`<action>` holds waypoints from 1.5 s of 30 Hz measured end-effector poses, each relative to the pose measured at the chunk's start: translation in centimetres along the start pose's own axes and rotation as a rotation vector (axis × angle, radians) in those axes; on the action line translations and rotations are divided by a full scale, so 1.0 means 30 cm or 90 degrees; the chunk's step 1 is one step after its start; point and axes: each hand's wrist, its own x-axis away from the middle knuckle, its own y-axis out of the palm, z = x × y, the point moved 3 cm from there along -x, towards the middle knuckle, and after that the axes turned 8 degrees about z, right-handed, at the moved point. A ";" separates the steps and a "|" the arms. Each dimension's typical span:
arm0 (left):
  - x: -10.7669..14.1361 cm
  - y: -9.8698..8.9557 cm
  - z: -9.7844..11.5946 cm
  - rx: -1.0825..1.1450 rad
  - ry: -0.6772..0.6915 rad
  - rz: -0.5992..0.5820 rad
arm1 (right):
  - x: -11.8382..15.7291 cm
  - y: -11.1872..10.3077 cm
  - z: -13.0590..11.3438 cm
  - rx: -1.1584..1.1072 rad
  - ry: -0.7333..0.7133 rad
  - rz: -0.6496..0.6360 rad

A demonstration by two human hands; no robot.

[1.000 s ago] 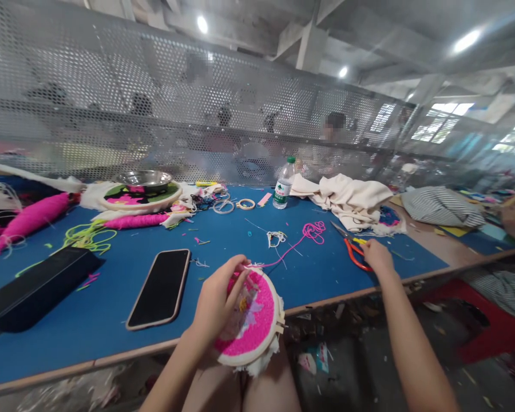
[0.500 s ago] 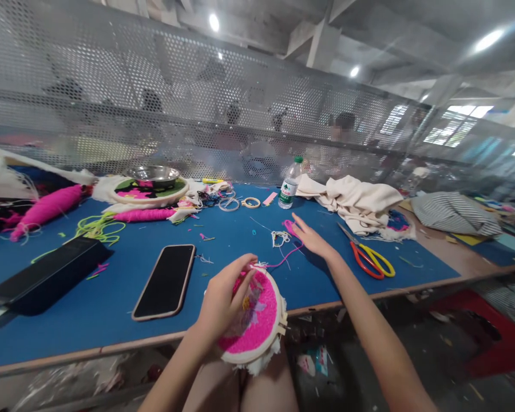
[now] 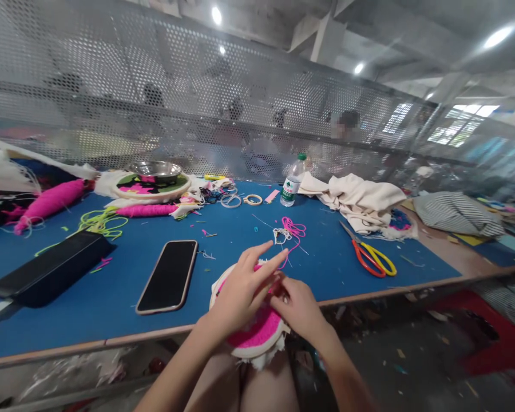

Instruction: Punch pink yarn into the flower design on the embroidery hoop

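A round embroidery hoop (image 3: pixel 257 343) with bright pink stitching rests over my lap against the table edge. My left hand (image 3: pixel 244 289) lies over the hoop's upper part, its index and middle fingers stretched out and its thumb side hidden. At the hoop's right side my right hand (image 3: pixel 298 306) has its fingers bent inward; whatever its fingertips hold is too small to make out. Pink yarn (image 3: pixel 294 227) lies in loose loops on the table beyond the hands, and one strand runs down to the hoop. Beside it is a small white thread bundle (image 3: pixel 280 234).
A phone (image 3: pixel 168 277) and a black case (image 3: pixel 54 268) lie left. Scissors (image 3: pixel 371 257) with red and yellow handles lie right, near cream cloth (image 3: pixel 356 197). Further back stand a bottle (image 3: pixel 290 184) and a metal bowl (image 3: pixel 157 170) on another hoop. A perforated screen (image 3: pixel 197 114) borders the table.
My right hand has come back from the pink yarn to the hoop, and the yarn now lies spread in loops. My left hand has shifted right across the hoop, its fingers more extended.
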 end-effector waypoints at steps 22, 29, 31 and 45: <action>0.175 -0.005 -0.141 -0.222 -0.366 0.044 | 0.069 0.063 0.006 -0.088 -0.119 0.283; 0.153 -0.024 -0.153 -0.143 -0.440 -0.056 | 0.075 0.079 0.019 -0.065 -0.112 0.299; 0.142 -0.026 -0.158 -0.151 -0.451 -0.093 | 0.069 0.085 0.032 -0.065 -0.123 0.288; 0.156 -0.011 -0.195 -0.102 -0.450 -0.079 | 0.121 0.088 0.123 -0.137 -0.215 0.275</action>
